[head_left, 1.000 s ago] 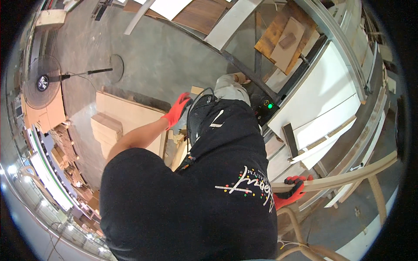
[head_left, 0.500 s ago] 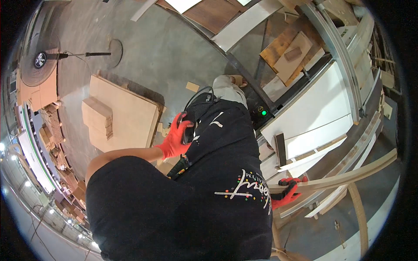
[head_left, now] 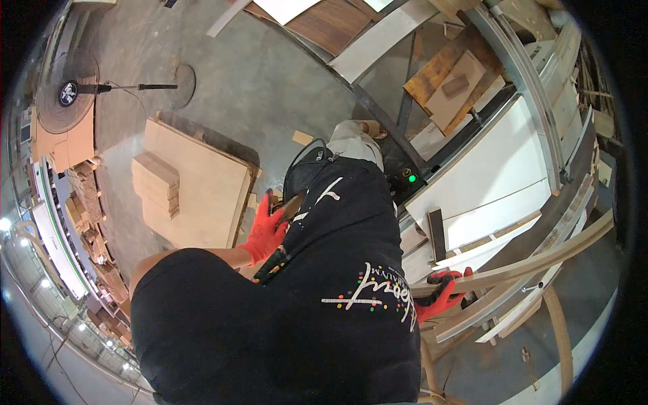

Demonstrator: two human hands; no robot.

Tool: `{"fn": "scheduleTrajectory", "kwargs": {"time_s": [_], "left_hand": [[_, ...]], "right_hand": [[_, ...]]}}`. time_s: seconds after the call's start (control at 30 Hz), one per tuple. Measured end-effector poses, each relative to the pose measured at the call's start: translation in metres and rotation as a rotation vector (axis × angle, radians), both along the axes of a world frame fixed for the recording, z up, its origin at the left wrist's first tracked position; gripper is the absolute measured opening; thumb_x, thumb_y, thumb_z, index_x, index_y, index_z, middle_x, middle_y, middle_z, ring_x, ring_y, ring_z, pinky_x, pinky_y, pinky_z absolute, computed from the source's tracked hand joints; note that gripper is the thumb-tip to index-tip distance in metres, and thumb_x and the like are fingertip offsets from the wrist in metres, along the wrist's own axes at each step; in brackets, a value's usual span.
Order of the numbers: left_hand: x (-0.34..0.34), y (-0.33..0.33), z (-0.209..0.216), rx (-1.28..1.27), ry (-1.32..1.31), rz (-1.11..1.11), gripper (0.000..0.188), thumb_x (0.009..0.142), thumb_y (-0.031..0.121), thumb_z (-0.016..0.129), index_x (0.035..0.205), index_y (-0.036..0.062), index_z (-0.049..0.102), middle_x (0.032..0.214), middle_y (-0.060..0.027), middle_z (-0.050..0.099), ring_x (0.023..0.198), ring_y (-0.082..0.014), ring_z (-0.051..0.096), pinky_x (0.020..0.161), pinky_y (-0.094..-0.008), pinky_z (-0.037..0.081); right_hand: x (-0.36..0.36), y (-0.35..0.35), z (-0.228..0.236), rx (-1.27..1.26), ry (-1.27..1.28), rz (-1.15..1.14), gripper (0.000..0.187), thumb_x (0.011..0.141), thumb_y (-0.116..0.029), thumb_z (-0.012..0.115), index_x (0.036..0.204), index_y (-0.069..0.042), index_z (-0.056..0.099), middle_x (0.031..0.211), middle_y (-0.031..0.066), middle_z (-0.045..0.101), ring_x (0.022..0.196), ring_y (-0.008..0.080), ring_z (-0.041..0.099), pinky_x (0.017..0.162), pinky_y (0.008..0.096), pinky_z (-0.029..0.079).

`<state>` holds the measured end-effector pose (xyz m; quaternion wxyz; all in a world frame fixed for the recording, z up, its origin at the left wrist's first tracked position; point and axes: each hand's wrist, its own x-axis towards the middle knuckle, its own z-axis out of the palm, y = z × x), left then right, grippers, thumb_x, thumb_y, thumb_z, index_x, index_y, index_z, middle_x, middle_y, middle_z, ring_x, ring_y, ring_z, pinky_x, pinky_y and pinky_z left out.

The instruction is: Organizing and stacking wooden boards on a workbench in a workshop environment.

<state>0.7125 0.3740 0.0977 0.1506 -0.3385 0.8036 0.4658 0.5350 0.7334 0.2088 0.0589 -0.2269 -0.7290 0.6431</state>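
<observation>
My left hand [head_left: 264,236], in a red glove, is at my left hip beside a black bag [head_left: 307,174]. Its fingers are closed around a brown flat piece [head_left: 291,206], whose kind I cannot make out. Over on the right, my right hand [head_left: 442,297], in a red glove with black palm and fingers, grips the end of a long wooden bar [head_left: 533,268]. That bar appears curved and runs off to the right. My black shirt hides part of the right wrist.
White boards [head_left: 493,165] lie on a metal-framed machine table [head_left: 550,128], with a green light [head_left: 412,179] at its near corner. At left a stack of tan boards [head_left: 196,182] carries a smaller block stack [head_left: 156,182]. A standing fan [head_left: 69,93] is farther left.
My left hand has turned and drawn slightly left; a brown flat piece now shows in it. The right hand stays on the bar, with its fingers shifted slightly.
</observation>
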Motion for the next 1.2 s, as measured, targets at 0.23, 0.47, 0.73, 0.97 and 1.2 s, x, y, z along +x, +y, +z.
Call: {"fn": "scheduleTrajectory", "kwargs": {"time_s": [0.23, 0.47, 0.73, 0.97, 1.2], "left_hand": [[0.003, 0.022, -0.109, 0.345, 0.021, 0.531, 0.074, 0.094, 0.040, 0.073, 0.157, 0.0129, 0.043, 0.161, -0.0243, 0.035, 0.151, -0.0350, 0.031, 0.122, -0.0427, 0.028], [-0.051, -0.032, -0.018, 0.469, -0.225, -0.218, 0.068, 0.096, 0.040, 0.071, 0.153, 0.0100, 0.047, 0.150, -0.0180, 0.040, 0.139, -0.0340, 0.044, 0.114, -0.0407, 0.037], [-0.076, -0.015, 0.011, 0.575, -0.213, 0.149, 0.060, 0.088, 0.026, 0.081, 0.141, 0.0092, 0.060, 0.138, -0.0144, 0.058, 0.121, -0.0231, 0.061, 0.101, -0.0351, 0.048], [-0.087, -0.002, 0.043, 0.103, -0.049, 0.073, 0.019, 0.084, 0.013, 0.079, 0.103, 0.0067, 0.079, 0.107, -0.0112, 0.076, 0.097, -0.0228, 0.071, 0.091, -0.0341, 0.053], [-0.061, 0.004, -0.017, -0.076, 0.125, 0.025, 0.027, 0.084, 0.008, 0.077, 0.111, 0.0073, 0.075, 0.106, -0.0130, 0.072, 0.101, -0.0315, 0.068, 0.090, -0.0376, 0.054]], "right_hand": [[0.012, -0.014, -0.004, -0.060, 0.015, -0.076, 0.063, 0.097, -0.024, 0.064, 0.149, 0.002, 0.038, 0.093, 0.0054, 0.055, 0.075, 0.0151, 0.053, 0.067, 0.0302, 0.045], [0.008, -0.020, -0.004, -0.071, 0.007, -0.089, 0.062, 0.099, -0.028, 0.061, 0.148, 0.002, 0.040, 0.089, 0.0035, 0.054, 0.074, 0.0139, 0.051, 0.068, 0.0295, 0.042], [0.015, -0.012, -0.006, -0.046, -0.044, -0.100, 0.059, 0.100, -0.025, 0.061, 0.148, 0.002, 0.041, 0.092, 0.0038, 0.055, 0.076, 0.0136, 0.053, 0.070, 0.0297, 0.044], [0.027, -0.007, -0.020, -0.139, -0.030, -0.144, 0.061, 0.095, -0.014, 0.063, 0.149, 0.003, 0.041, 0.100, 0.0108, 0.063, 0.068, 0.0143, 0.056, 0.066, 0.0295, 0.048], [0.020, -0.010, -0.019, -0.168, -0.063, -0.123, 0.059, 0.094, -0.009, 0.062, 0.148, 0.003, 0.043, 0.101, 0.0099, 0.063, 0.068, 0.0158, 0.057, 0.066, 0.0304, 0.050]]}}
